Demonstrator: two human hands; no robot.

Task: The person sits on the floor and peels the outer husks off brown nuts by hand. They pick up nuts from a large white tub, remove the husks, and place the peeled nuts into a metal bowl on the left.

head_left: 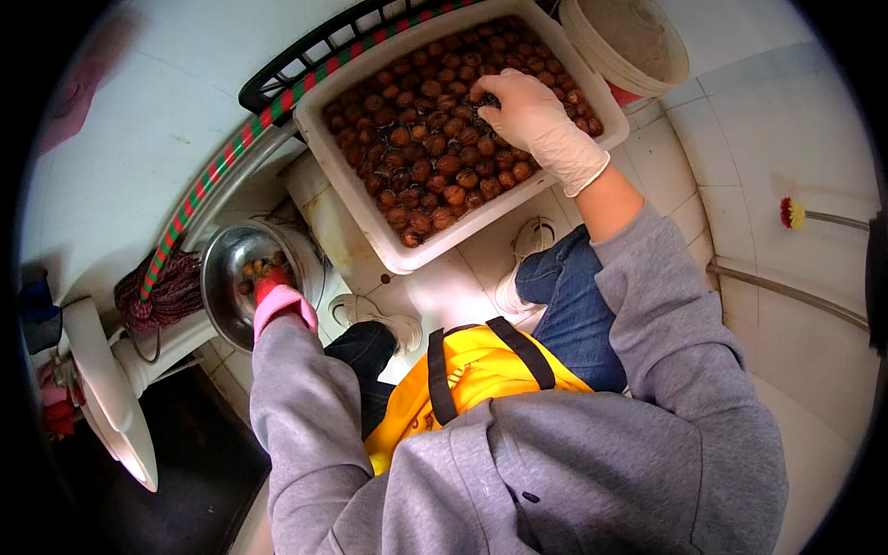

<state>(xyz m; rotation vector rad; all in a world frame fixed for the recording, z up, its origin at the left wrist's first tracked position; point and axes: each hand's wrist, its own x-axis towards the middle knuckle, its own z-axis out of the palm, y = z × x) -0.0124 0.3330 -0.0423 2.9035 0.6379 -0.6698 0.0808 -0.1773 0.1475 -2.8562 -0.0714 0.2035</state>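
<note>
A large white tub (361, 217) is full of brown walnuts (421, 171) in dark liquid. My right hand (525, 113), in a thin whitish glove, reaches over its right side. The fingers curl down among the walnuts, with thumb and forefinger bent around a dark spot. What lies within that grip is hidden. At the left, my left hand (272, 285), in a red and pink glove, dips into a round metal pot (225, 264). A few lighter brown walnuts (252, 268) show beside it. Its fingertips are hidden, so their closing cannot be seen.
A pale bucket (638, 46) stands at the tub's far right corner. A red-and-green striped tube (208, 180) curves along the left, behind the pot. A dark red coiled bundle (162, 291) lies left of the pot. One small brown piece (385, 278) lies on the tiled floor (444, 282).
</note>
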